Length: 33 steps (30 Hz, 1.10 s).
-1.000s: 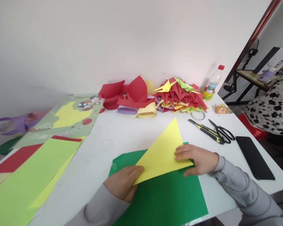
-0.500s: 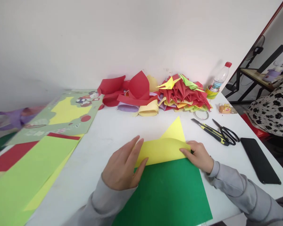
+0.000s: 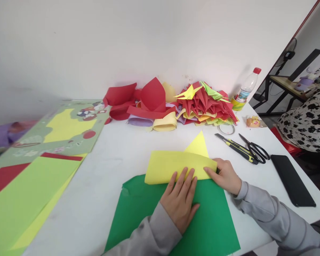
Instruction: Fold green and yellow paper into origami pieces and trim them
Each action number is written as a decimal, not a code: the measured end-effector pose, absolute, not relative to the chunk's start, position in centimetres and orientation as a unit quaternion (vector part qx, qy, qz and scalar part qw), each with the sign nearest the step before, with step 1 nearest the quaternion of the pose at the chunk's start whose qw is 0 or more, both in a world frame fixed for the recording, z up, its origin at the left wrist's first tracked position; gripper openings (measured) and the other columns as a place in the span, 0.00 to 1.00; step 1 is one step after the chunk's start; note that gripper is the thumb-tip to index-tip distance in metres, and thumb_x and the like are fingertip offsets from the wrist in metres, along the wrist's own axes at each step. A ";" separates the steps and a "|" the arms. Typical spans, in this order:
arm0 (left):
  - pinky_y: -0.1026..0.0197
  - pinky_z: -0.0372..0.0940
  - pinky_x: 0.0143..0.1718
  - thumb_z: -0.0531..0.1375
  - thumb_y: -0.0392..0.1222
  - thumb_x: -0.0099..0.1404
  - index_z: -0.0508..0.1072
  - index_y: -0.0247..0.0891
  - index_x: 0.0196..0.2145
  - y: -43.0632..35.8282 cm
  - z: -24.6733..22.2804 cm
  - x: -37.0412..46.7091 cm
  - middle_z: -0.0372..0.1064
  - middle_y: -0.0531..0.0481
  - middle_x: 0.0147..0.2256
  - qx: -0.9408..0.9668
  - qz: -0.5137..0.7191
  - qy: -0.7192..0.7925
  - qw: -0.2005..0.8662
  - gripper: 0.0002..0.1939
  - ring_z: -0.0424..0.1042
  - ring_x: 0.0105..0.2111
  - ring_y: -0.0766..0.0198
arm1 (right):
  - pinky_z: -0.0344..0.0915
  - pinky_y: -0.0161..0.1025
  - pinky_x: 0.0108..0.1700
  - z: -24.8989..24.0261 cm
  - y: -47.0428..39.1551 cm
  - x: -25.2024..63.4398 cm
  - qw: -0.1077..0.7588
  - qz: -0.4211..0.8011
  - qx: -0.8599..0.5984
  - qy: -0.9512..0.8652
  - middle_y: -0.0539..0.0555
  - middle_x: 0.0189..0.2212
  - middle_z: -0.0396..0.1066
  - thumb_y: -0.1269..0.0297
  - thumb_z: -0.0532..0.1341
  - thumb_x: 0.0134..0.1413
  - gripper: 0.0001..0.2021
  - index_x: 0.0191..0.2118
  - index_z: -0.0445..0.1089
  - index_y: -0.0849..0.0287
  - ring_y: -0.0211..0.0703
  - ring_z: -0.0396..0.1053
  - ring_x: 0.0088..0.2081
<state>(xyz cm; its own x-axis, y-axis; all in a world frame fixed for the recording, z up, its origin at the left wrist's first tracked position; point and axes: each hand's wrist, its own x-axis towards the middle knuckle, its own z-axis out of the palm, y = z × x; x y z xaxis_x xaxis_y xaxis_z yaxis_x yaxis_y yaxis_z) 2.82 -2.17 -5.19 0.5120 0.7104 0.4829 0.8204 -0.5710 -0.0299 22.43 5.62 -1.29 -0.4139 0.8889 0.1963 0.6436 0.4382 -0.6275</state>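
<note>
A folded sheet of yellow paper [image 3: 168, 165] lies across the top of a green sheet [image 3: 213, 220], with a pointed yellow corner [image 3: 198, 145] sticking out behind it. My left hand [image 3: 180, 201] rests flat near the middle, fingers extended, its fingertips on the paper's lower edge. At the paper's right end, my right hand [image 3: 224, 176] pinches the yellow paper between thumb and fingers.
Scissors [image 3: 256, 151], a cutter [image 3: 238, 149] and a black phone [image 3: 292, 179] lie at right. Behind are folded red papers [image 3: 152, 96], a pile of folded stars [image 3: 204, 105], tape [image 3: 226, 128] and a bottle [image 3: 246, 89]. Coloured sheets [image 3: 29, 199] lie left. A person's patterned clothing [image 3: 306, 121] shows right.
My left hand has moved right and down from the yellow paper's left end to its lower middle edge, uncovering the left end. My right hand still pinches the right end.
</note>
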 end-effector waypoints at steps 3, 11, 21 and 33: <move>0.39 0.45 0.60 0.52 0.46 0.63 0.61 0.27 0.58 -2.2 -5.1 2.5 0.57 0.33 0.61 -0.862 -0.206 -0.450 0.109 0.29 0.45 0.64 0.41 | 0.62 0.36 0.32 -1.4 5.8 22.4 0.261 0.209 -0.481 -0.811 0.52 0.24 0.69 0.55 0.52 0.60 0.16 0.27 0.67 0.59 0.40 0.65 0.27; 0.32 0.50 0.58 0.55 0.43 0.63 0.53 0.32 0.63 0.1 -3.9 -0.8 0.56 0.28 0.60 -0.807 -0.286 -0.507 0.101 0.32 0.48 0.63 0.37 | 0.63 0.36 0.30 -1.8 5.9 22.7 0.300 0.242 -0.491 -0.781 0.52 0.23 0.69 0.55 0.55 0.59 0.14 0.31 0.70 0.59 0.39 0.64 0.25; 0.54 0.70 0.45 0.53 0.47 0.66 0.65 0.45 0.55 0.6 -3.2 -8.2 0.76 0.43 0.40 -0.793 -0.384 -0.414 -0.228 0.20 0.75 0.42 0.57 | 0.69 0.41 0.39 0.7 7.5 25.8 0.279 0.521 -0.267 -0.761 0.58 0.32 0.75 0.59 0.64 0.51 0.08 0.30 0.70 0.59 0.43 0.73 0.34; 0.51 0.68 0.45 0.46 0.29 0.66 0.73 0.35 0.32 -1.4 -3.5 -5.4 0.76 0.40 0.41 -0.875 -0.323 -0.360 0.017 0.16 0.69 0.49 0.54 | 0.68 0.46 0.47 1.2 6.9 26.0 0.288 0.318 -0.359 -0.829 0.60 0.43 0.72 0.69 0.59 0.53 0.16 0.49 0.66 0.56 0.49 0.70 0.45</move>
<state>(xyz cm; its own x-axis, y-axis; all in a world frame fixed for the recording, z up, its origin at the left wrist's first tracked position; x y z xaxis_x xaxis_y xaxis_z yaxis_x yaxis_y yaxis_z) -5.38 -1.44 -3.49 0.5328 0.6187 0.5773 0.6409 -0.7405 0.2021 26.04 6.88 1.19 -0.5771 0.7778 0.2489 0.4121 0.5405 -0.7335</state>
